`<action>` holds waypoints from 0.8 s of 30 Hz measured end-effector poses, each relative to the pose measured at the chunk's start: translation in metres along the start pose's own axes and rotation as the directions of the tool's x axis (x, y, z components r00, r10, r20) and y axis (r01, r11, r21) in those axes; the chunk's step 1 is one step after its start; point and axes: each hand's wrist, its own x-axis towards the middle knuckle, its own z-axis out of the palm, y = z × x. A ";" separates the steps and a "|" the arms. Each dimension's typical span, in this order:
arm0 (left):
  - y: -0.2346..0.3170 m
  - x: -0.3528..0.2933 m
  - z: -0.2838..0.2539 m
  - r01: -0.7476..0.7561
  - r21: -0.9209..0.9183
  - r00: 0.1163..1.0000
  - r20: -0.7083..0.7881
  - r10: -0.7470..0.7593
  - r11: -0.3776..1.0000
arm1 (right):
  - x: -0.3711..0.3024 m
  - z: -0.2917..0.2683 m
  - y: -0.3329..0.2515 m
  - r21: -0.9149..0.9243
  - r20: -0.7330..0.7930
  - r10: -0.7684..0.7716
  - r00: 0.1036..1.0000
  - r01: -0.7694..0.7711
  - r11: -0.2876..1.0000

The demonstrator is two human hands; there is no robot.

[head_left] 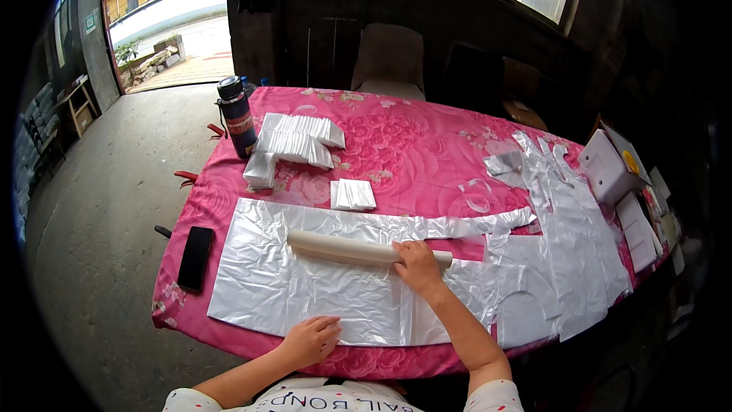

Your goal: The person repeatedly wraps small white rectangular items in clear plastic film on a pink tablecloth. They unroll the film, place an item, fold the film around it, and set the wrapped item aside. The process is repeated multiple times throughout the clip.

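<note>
A stack of thin white plastic bags lies flat and wrinkled across the near part of the table, with handle strips toward the right. On it rests a long pale tube, roughly level from left to right. My right hand curls over the tube near its right end. Close to the table's front edge, my left hand lies on the bags with its fingers stretched out, holding nothing. Beyond the tube sits a small pile of folded white packets.
A pink flowered cloth covers the table. More folded packets and a dark flask stand at the far left; a black phone lies near the left edge. Loose bags spread rightward, toward a white box.
</note>
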 end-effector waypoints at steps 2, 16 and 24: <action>0.000 0.000 -0.001 0.011 -0.023 1.000 0.004 -0.011 1.000 | -0.004 -0.004 -0.008 -0.056 0.071 0.025 0.997 -0.021 0.998; 0.001 0.056 0.008 -0.036 -0.016 0.994 0.100 0.037 0.999 | -0.064 -0.025 -0.085 0.133 0.388 0.304 0.870 -0.379 0.916; 0.018 0.086 0.052 -0.136 0.014 0.985 0.110 0.134 0.991 | -0.111 -0.005 -0.032 0.196 0.085 0.098 0.992 -0.113 0.974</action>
